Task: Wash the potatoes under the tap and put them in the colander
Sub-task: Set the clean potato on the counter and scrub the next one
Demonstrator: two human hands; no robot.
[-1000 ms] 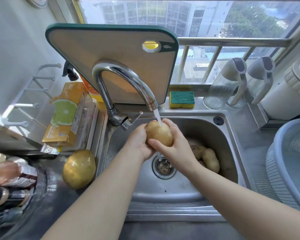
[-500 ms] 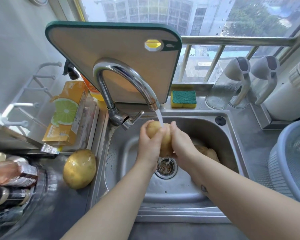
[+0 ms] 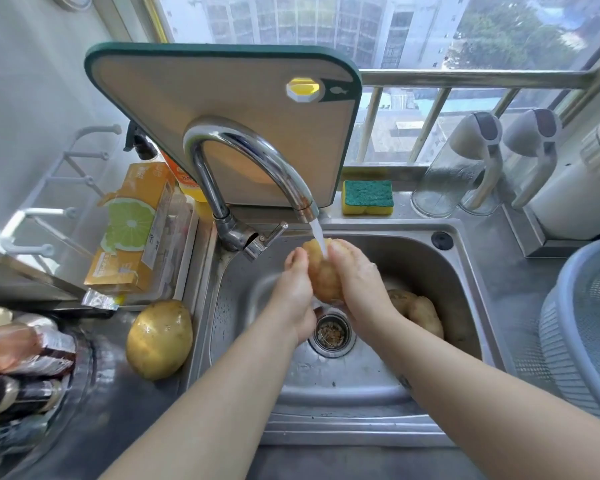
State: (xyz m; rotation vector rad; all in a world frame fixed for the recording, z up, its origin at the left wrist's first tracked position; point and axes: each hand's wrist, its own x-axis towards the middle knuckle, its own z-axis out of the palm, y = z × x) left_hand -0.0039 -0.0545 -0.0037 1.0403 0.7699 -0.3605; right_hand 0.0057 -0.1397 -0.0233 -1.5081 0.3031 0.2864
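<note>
Yellow-brown wet potato (image 3: 321,271) sits at frame centre, over the steel sink (image 3: 413,258) and above the round drain strainer (image 3: 332,334). Its long axis runs nearly top to bottom in the frame. The upper end is right under the thin water stream (image 3: 317,235) from the curved chrome tap (image 3: 257,157).

Left hand (image 3: 297,289) cups the potato's left flank and right hand (image 3: 355,278) cups its right flank. Both have fingers curled round it, palms pressed in from opposite sides. The fingertips on the far side are hidden.

Just lower right of the held one, two or so more brown potatoes (image 3: 416,310) lie on the sink floor against the right wall, unwashed by the look of them. One large yellow potato (image 3: 159,339) sits on the dark counter at lower left, outside the sink.

Key relation: the pale blue plastic colander (image 3: 556,306) is at the right edge of the frame, well apart from the grip and past the sink's right rim. It lies to the right of the potato, on the right hand's side, so that hand is the nearer one. My read is that this is mid-wash, with no potato visible in the part of the colander that shows. The drop-off will likely be a sideways carry to the right, clearing the rim.

Behind the tap, a beige chopping board with green edge (image 3: 222,116) leans at the window. A green-and-yellow sponge (image 3: 368,197) lies on the ledge right of it.
</note>
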